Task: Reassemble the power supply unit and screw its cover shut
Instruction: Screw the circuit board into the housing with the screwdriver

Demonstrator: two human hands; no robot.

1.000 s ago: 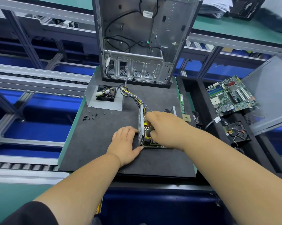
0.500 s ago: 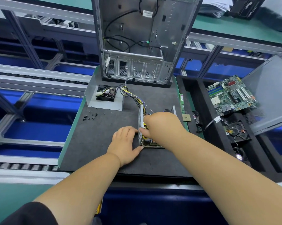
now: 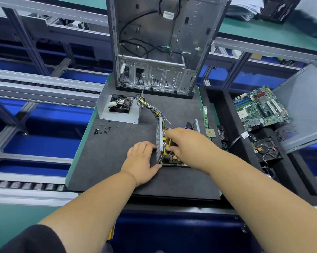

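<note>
We see the open power supply unit (image 3: 169, 157) lying on the dark foam mat (image 3: 117, 161) of the desk, near its middle, with its perforated side wall standing upright on the unit's left. Our left hand (image 3: 140, 161) rests against that wall from outside: fingers curled over its outer face, thumb laid along the near corner of the unit. We record this grip as bracing the unit.

Our right hand (image 3: 187, 145) is above the unit's circuit board, its grip clenched round a yellow-and-black screwdriver (image 3: 167, 147). The handle slants down towards the board, close to the inside of the upright wall. The tip is hidden among the components, so we cannot tell what it touches.

A bundle of yellow, black and other coloured wires (image 3: 150, 108) runs from the far end of the unit to the cover (image 3: 117, 114), a bent sheet-metal piece lying apart at the far left of the mat with a black fan (image 3: 120, 105) in it. Loose dark screws (image 3: 103, 129) are scattered on the mat just in front of the cover.

An emptied computer case (image 3: 161, 44) stands upright at the far edge of the mat. To the right, a black tray (image 3: 227, 114) holds a green motherboard (image 3: 260, 108).
</note>
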